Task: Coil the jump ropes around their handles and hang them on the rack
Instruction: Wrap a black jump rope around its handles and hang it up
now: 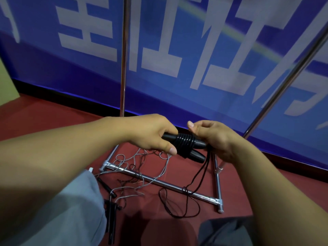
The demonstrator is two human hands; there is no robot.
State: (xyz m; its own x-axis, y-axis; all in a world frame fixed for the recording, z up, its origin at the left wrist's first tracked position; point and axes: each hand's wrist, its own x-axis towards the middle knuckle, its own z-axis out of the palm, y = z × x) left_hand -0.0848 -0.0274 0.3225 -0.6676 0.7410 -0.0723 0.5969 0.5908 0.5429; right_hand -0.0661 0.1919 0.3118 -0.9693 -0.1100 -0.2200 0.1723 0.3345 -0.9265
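Observation:
My left hand (152, 134) grips a pair of black jump-rope handles (186, 146) held side by side, with several turns of black rope wound round their middle. At the handles' right end, my right hand (213, 137) pinches the black rope. From there the loose black rope (184, 199) hangs down and loops on the red floor over the rack's bottom bar. A tangle of grey and dark ropes (131, 167) lies on the floor to the left. More black handles (111, 210) lie by my left knee. The chrome rack (159, 182) stands in front of me.
The rack's two upright poles (124, 55) rise left of centre and at the right, before a blue banner wall (177, 50). Its base bars cross the red floor (53, 118). My knees in grey trousers (58, 215) fill the lower corners.

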